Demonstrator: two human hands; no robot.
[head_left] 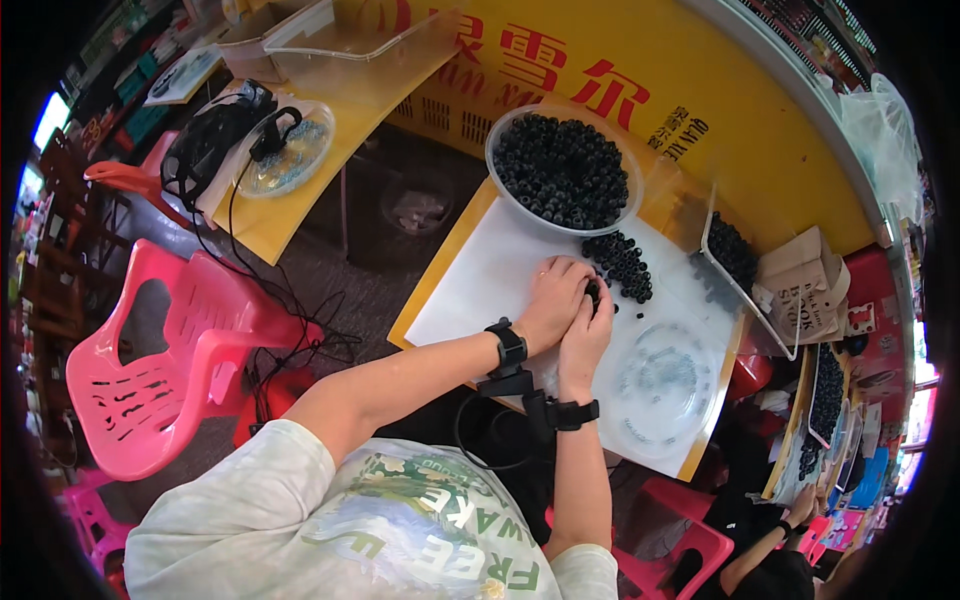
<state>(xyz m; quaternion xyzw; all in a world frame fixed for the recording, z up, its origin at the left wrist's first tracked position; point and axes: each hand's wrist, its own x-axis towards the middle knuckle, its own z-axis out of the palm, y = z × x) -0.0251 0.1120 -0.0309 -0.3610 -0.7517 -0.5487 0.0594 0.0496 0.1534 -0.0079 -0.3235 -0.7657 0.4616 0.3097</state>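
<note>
Both hands meet over the white tabletop (460, 275), beside a loose heap of small black ring-like parts (622, 268). My left hand (553, 303) is closed, its fingers curled against the right. My right hand (587, 335) is closed as well, thumb and fingers around a small black part (593, 291) that shows between the two hands. Fingers hide most of that part. Just beyond the heap stands a round clear bowl (637, 195) filled with the same black parts. To the right of my right hand lies a shallow clear dish (690, 425) with small pale, see-through pieces.
A clear bin (755, 308) of black parts and a paper bag (808, 285) stand on the right. At left are a pink chair (165, 375) and a yellow table (285, 225) with another clear dish (318, 165) and cables. A co-worker's hand (803, 505) shows at lower right.
</note>
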